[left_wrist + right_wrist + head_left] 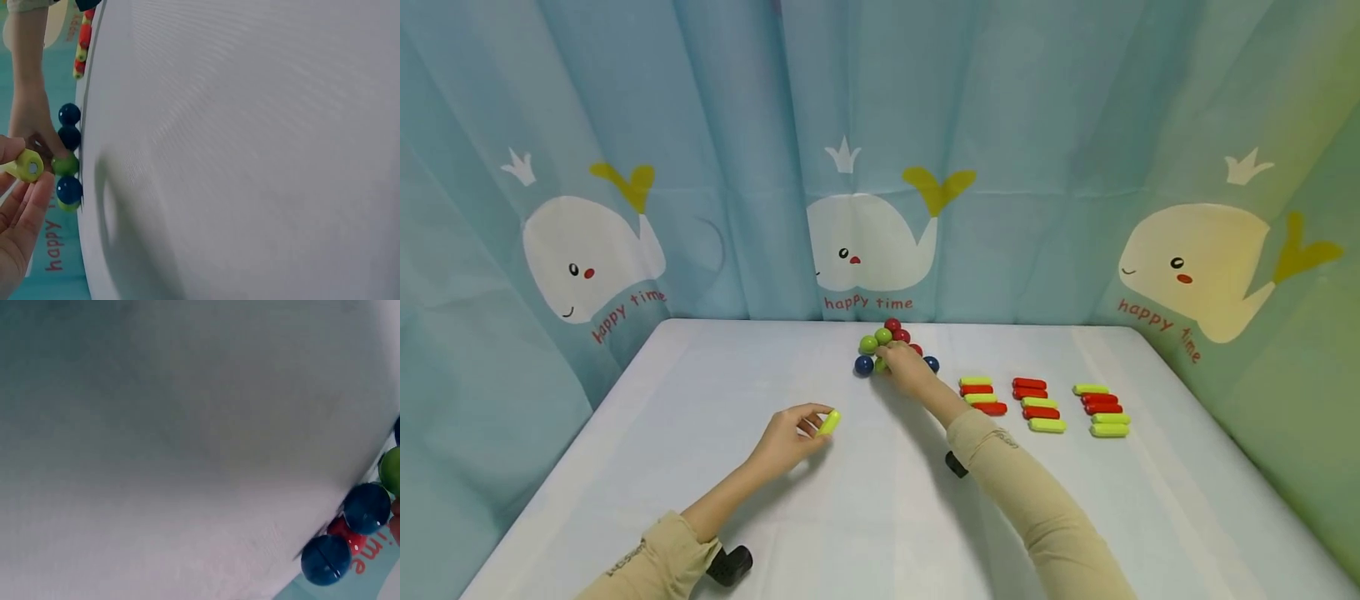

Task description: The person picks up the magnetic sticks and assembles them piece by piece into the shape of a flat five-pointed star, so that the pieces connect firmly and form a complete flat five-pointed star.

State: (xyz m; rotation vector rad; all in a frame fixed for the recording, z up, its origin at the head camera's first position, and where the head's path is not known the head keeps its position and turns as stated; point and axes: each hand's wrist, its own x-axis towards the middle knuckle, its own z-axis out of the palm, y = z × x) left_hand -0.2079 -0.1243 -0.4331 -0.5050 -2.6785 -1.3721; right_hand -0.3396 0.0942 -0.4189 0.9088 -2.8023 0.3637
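My left hand [790, 437] pinches a yellow-green magnetic rod [829, 422] between thumb and fingers, above the table. The left wrist view shows the rod's end [28, 167] with a silvery metal dot. Farther back, my right hand [910, 372] reaches into a cluster of balls, its fingers on a green ball [65, 165] at the near side. Blue balls flank it, one on the left [864, 365] and another on the right [932, 364]. Behind are more green balls [868, 344] and several red balls [892, 326]. My right hand partly covers the cluster.
Right of the cluster, red and yellow-green rods lie in three columns: left [981, 399], middle [1040, 403] and right [1105, 409]. The white table [625, 467] ends at a blue curtain [737, 167] with printed whales.
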